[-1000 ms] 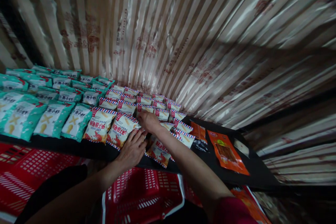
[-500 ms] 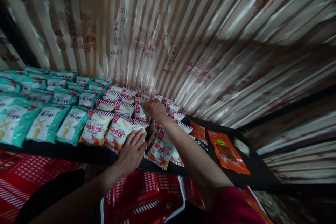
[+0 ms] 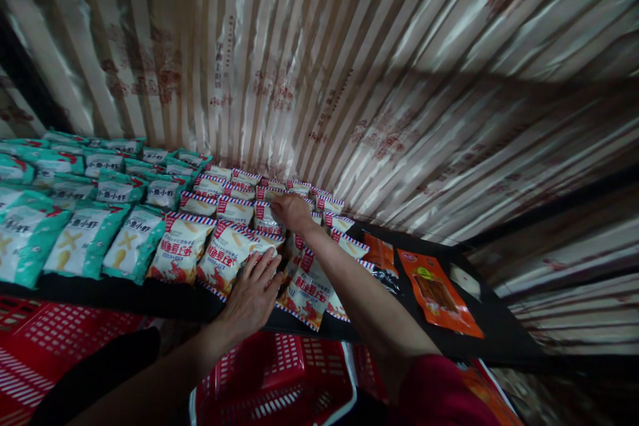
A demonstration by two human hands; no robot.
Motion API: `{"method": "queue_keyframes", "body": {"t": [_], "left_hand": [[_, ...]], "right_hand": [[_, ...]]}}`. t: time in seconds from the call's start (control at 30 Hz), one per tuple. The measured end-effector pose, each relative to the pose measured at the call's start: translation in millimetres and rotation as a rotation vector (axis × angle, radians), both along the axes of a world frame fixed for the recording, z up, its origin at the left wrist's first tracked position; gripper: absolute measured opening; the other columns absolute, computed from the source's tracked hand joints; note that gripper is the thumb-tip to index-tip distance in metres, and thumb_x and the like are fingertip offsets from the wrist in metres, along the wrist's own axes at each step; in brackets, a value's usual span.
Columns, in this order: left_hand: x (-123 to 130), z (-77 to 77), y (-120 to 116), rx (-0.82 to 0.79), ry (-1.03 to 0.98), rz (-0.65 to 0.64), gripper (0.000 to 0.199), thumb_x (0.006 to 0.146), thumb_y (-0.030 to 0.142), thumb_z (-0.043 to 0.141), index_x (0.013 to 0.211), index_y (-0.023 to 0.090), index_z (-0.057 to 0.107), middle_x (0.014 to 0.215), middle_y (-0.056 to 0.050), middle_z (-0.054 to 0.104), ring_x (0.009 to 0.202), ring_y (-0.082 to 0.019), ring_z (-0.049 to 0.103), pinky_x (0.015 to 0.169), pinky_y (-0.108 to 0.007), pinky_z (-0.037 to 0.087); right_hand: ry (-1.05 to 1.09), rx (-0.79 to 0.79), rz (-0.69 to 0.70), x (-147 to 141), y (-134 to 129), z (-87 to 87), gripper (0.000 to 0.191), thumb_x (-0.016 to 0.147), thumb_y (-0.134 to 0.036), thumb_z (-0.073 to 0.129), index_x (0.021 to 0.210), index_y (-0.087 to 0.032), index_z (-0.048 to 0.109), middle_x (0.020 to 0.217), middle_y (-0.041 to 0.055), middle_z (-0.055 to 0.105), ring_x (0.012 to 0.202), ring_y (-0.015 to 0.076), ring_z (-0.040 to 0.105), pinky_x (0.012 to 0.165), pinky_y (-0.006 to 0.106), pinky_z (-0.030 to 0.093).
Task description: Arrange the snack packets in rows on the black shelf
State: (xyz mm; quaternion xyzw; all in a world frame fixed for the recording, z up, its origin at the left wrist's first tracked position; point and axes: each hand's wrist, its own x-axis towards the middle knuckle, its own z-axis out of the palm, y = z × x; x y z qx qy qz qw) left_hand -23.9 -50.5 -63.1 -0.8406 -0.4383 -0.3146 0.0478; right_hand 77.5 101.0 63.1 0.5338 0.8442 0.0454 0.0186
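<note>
Rows of cream snack bags (image 3: 180, 247) with red lettering and striped edges stand on a black shelf. My left hand (image 3: 254, 289) lies with its fingers stretched over the right side of a front-row snack bag (image 3: 222, 249). Farther back, my right hand (image 3: 293, 212) has its fingers bent down at another snack bag (image 3: 266, 216) and seems to grip its upper right edge; the fingertips are partly hidden. Under my right forearm, a snack bag (image 3: 307, 293) leans at a tilt at the shelf's front.
Teal-and-white snack bags (image 3: 84, 236) fill the left of the shelf (image 3: 504, 319). To the right lie an orange packet (image 3: 439, 293) and a white round object (image 3: 465, 281). Red baskets (image 3: 279, 379) sit below. A pleated curtain (image 3: 319, 60) hangs behind.
Both hands stay in nearly the same places. My left hand has slid slightly down on the front bag. The view has shifted a little.
</note>
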Motion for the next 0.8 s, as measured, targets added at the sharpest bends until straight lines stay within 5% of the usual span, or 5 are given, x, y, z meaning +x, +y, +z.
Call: {"method": "queue_keyframes", "body": {"t": [0.47, 0.8], "left_hand": [[2.5, -1.7, 3.2, -0.008, -0.015, 0.006, 0.027, 0.084, 0.024, 0.048, 0.106, 0.018, 0.062, 0.139, -0.010, 0.046, 0.138, -0.027, 0.024, 0.111, -0.050, 0.021], [9.5, -1.3, 5.5, 0.052, 0.004, 0.048, 0.027, 0.086, 0.027, 0.049, 0.108, 0.020, 0.061, 0.138, -0.006, 0.047, 0.138, -0.024, 0.023, 0.115, -0.045, 0.012]], "right_hand": [[0.048, -0.038, 0.045, -2.0, 0.2, 1.2, 0.029, 0.091, -0.027, 0.039, 0.096, -0.025, 0.067, 0.102, 0.0027, 0.070, 0.091, 0.0157, 0.063, 0.072, 0.023, 0.043], [0.152, 0.053, 0.025, 9.8, 34.4, 6.0, 0.028, 0.094, -0.025, 0.041, 0.109, -0.021, 0.064, 0.111, 0.0050, 0.066, 0.104, 0.0143, 0.058, 0.095, 0.024, 0.037]]}}
